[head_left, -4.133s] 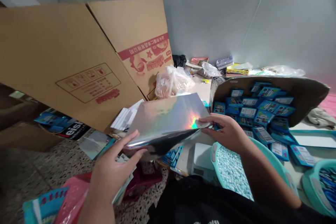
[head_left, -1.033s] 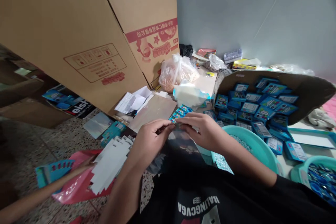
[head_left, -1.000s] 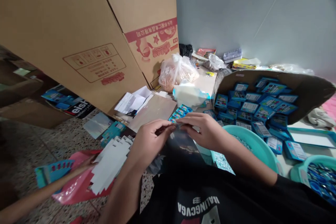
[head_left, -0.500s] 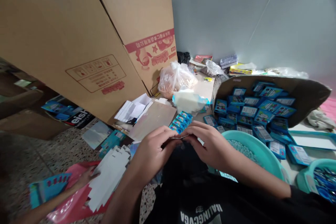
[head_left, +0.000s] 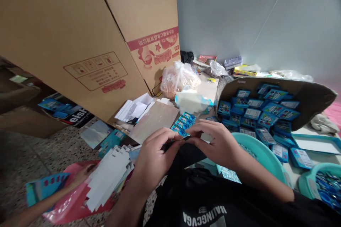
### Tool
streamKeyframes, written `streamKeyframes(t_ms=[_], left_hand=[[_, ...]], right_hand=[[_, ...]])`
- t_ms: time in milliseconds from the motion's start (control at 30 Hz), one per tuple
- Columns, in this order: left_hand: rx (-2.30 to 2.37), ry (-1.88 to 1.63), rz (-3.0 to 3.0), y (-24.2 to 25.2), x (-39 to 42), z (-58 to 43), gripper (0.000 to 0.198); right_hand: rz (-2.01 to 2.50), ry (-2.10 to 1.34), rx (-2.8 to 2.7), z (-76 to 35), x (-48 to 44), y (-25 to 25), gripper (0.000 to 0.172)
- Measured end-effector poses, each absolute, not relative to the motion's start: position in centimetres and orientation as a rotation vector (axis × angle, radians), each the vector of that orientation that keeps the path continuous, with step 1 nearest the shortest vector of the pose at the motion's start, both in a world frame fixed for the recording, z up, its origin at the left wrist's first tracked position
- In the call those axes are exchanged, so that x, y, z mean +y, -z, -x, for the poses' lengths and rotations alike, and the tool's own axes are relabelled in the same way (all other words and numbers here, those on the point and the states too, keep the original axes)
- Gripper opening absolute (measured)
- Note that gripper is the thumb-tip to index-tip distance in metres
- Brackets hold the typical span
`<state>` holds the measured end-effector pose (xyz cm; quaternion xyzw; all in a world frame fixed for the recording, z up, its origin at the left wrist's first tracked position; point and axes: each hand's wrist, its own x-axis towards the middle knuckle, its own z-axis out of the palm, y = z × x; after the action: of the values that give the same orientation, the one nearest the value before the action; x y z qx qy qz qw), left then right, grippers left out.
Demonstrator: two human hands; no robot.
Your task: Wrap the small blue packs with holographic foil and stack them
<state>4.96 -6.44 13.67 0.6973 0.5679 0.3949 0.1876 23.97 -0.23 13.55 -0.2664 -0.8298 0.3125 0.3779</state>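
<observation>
My left hand (head_left: 160, 150) is closed, its thumb and fingers pinching one side of a thin flat piece (head_left: 187, 137). From the other side my right hand (head_left: 213, 138) pinches the same piece, fingertips almost meeting those of the left. Only a narrow pale edge of it shows, so its kind stays hidden. Just beyond my fingertips lies a blue printed card with round rings (head_left: 183, 122). Left of it is a flat greyish sheet (head_left: 153, 122). A turquoise basin (head_left: 271, 156) with small pale pieces stands beside my right forearm.
A tall cardboard box (head_left: 87, 42) stands at left. At right, a tipped carton (head_left: 309, 95) holds several blue packs (head_left: 269, 118). A smaller turquoise basin (head_left: 306, 181) contains dark blue pieces. Lower left, another person's hand (head_left: 85, 172) is by stacked white cards (head_left: 108, 177) on a pink bag (head_left: 69, 200).
Both my hands stay together on the thin piece, tilting it slightly. The other person's hand has moved a little left and up, away from the white cards.
</observation>
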Motion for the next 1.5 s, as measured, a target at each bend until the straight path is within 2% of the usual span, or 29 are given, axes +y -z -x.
streamKeyframes(t_ms=[67,167,433,833,933,1100,1233,1500], left_hand=[[1.598,-1.077,-1.951,-13.6,-6.5,-4.8,0.006],[1.590,-1.070,-1.940,-13.3,-6.7,-4.7,0.005],[1.506,-1.269,-2.119,-11.9,-6.4,-5.1,0.013],[1.459,-1.025,-1.975,-13.2,-6.3,-4.7,0.010],[1.499,-1.096,-2.096,-12.5,-6.0,-4.5,0.014],[1.254,-1.161,-2.354,-12.0,-5.4,-4.6,0.020],[1.277,-1.044,-2.238,-12.8,-5.0,-5.0,0.014],[1.315,-0.904,-2.319,-12.7,-4.4,-5.2,0.016]], right_hand=[[0.590,-0.721,-2.121,-24.1,-0.1,-13.2,0.019],[0.484,-0.654,-2.138,-24.3,0.0,-12.9,0.022],[0.565,-0.684,-2.104,-24.1,0.2,-12.4,0.018],[0.471,-0.821,-2.212,-25.0,0.5,-12.4,0.019],[0.511,-0.800,-2.189,-25.2,0.4,-12.2,0.020],[0.536,-0.863,-2.114,-25.3,0.2,-11.7,0.016],[0.524,-0.884,-2.054,-25.1,0.3,-10.8,0.016],[0.580,-0.949,-1.943,-25.1,0.3,-11.0,0.012]])
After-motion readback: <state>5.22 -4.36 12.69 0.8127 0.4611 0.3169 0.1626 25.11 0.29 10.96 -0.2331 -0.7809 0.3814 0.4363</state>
